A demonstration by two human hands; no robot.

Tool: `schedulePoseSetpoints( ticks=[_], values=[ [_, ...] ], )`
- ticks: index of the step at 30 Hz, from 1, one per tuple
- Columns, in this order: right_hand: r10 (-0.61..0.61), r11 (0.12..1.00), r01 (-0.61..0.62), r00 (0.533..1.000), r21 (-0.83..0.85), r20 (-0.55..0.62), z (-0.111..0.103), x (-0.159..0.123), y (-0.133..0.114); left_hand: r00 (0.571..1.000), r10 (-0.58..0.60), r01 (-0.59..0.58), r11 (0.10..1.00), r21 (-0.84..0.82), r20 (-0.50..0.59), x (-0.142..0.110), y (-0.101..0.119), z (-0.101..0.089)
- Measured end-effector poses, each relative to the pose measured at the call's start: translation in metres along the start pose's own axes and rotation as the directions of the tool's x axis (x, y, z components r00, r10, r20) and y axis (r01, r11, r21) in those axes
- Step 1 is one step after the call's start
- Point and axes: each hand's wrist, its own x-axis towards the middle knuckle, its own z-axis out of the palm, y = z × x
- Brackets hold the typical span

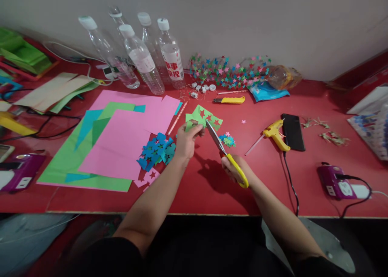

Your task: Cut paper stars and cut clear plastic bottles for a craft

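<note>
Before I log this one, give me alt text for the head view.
The left hand holds green paper with star-shaped holes; the right hand holds scissors pointed at it, over a red table. Sheets and scraps lie left, a glue gun right, bottles at the back.

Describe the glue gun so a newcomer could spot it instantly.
On the red table, look right of the scissors to the flat black slab. The yellow glue gun lies at its left edge; unlike the yellow cutter, it trails a black cord.
</note>
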Motion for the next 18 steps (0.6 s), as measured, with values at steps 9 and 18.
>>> schedulePoseSetpoints(
  ticks=[9,18],
  values=[
    [-0.041,0.999,0.042,0.999,0.015,-0.029,0.0024,-0.0005,0.0007,0.998,-0.013,0.012,1.000,0.020,0.056,-0.0005,0.0001,0.0010],
    [-0.084,0.996,0.083,0.996,-0.027,-0.010,0.0002,-0.0020,-0.0003,0.997,0.076,-0.076,0.997,0.029,0.021,0.0022,0.0005,-0.0022]
  ],
)
